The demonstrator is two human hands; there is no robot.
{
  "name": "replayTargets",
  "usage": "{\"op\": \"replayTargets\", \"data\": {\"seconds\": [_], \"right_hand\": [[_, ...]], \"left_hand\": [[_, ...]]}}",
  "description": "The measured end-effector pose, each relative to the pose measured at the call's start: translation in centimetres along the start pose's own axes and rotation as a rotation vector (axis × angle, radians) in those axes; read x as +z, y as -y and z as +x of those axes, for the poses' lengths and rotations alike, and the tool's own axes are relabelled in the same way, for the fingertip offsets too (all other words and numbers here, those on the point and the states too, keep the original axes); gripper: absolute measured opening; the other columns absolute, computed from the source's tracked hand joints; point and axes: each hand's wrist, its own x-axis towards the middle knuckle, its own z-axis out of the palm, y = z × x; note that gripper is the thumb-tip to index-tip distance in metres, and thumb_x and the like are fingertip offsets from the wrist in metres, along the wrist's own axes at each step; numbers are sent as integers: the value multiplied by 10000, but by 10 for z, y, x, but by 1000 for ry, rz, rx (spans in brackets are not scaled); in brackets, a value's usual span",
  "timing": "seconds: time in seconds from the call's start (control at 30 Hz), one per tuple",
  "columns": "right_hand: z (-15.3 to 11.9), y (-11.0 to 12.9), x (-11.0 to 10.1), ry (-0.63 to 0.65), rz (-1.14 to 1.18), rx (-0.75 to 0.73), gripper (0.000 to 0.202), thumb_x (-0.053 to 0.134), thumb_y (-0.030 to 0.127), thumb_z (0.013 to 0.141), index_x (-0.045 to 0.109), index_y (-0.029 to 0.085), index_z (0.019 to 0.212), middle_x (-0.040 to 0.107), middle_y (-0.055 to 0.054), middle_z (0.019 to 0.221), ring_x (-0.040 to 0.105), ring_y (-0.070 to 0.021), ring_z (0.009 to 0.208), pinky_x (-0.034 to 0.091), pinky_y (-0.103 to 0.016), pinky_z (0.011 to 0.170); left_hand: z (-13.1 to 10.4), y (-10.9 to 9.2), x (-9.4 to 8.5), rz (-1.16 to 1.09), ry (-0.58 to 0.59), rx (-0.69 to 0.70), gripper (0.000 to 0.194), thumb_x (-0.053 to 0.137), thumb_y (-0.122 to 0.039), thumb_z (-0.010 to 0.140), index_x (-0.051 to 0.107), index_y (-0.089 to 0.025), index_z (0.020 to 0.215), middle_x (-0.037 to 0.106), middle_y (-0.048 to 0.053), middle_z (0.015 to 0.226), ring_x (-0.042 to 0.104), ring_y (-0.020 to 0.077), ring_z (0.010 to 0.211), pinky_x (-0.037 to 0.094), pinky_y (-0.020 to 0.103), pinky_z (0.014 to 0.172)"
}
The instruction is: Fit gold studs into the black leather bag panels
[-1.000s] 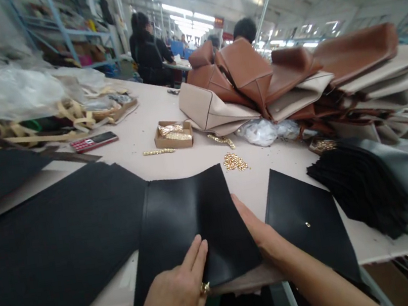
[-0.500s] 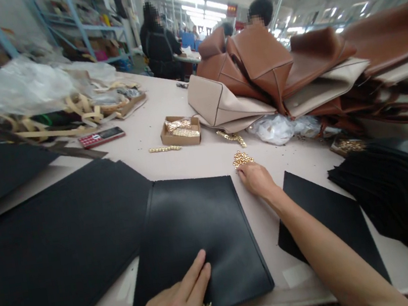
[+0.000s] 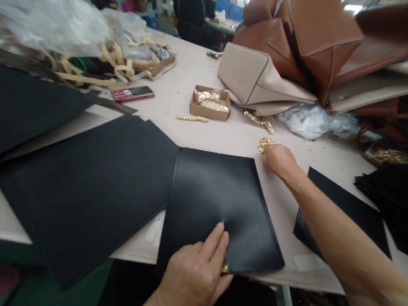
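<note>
Pale table [image 3: 224, 137]. Brown and beige bags [image 3: 327, 27], heaped far right. Black sheets [image 3: 94, 185], left, overhanging near edge. Clear plastic [image 3: 55, 27], crumpled, far left. Black panel [image 3: 221, 191], centre, at near edge. Smaller black sheet [image 3: 358, 211], right, partly hidden by right forearm. Left hand [image 3: 194, 272], gripping panel's near edge, fingers above, thumb below. Right hand [image 3: 280, 159], fingers curled; grip cannot be told. Cardboard box [image 3: 217, 113], beyond. Red phone [image 3: 133, 93]. Gold pile [image 3: 265, 143], at right fingertips, partly covered.

Table [image 3: 220, 137] lay open between the left hand's [image 3: 196, 271] panel [image 3: 220, 186] and the box [image 3: 218, 114]; the bags [image 3: 322, 22] and plastic [image 3: 307, 122] blocked the way beyond the right hand [image 3: 280, 159].
</note>
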Motion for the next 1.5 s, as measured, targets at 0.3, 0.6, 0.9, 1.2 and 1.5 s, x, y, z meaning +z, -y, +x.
{"op": "replayTargets", "data": {"seconds": [0.3, 0.6, 0.9, 1.2, 1.5], "right_hand": [[-122, 62, 11, 312, 714, -301, 161, 585, 284, 920, 725, 206, 934, 734, 5, 774, 679, -140, 690, 508, -242, 658], [-136, 78, 9, 254, 558, -405, 123, 609, 191, 897, 727, 216, 877, 747, -10, 879, 684, -168, 825, 484, -285, 769], [-128, 87, -1, 352, 520, -315, 119, 626, 204, 866, 740, 221, 834, 762, -2, 851, 686, -160, 786, 460, -265, 710], [-103, 98, -11, 580, 360, -238, 58, 644, 202, 789, 667, 201, 736, 671, 4, 616, 599, -147, 576, 381, -250, 525], [-92, 99, -10, 572, 403, -184, 103, 780, 226, 677, 680, 205, 680, 646, 31, 590, 584, -122, 545, 359, -215, 481]], "left_hand": [[-2, 0, 3, -34, 13, 1, 501, 696, -349, 810, 637, -57, 1213, 667, 163, 1282, 720, 243, 795, 593, 362, 626], [-6, 0, 3, -71, 6, 9, 525, 708, -368, 807, 610, -46, 1211, 696, 141, 1204, 711, 242, 818, 577, 355, 630], [-6, 1, 5, -67, -12, 13, 495, 674, -365, 824, 612, -53, 1203, 705, 126, 1169, 698, 230, 760, 545, 352, 570], [-6, 0, 3, -95, 37, -1, 442, 547, -350, 902, 608, -65, 1235, 680, 132, 1248, 689, 214, 770, 529, 337, 594], [-6, 4, 5, -144, -64, -4, 312, 550, -174, 835, 658, -112, 1122, 726, 96, 1145, 704, 214, 756, 551, 342, 598]]}}
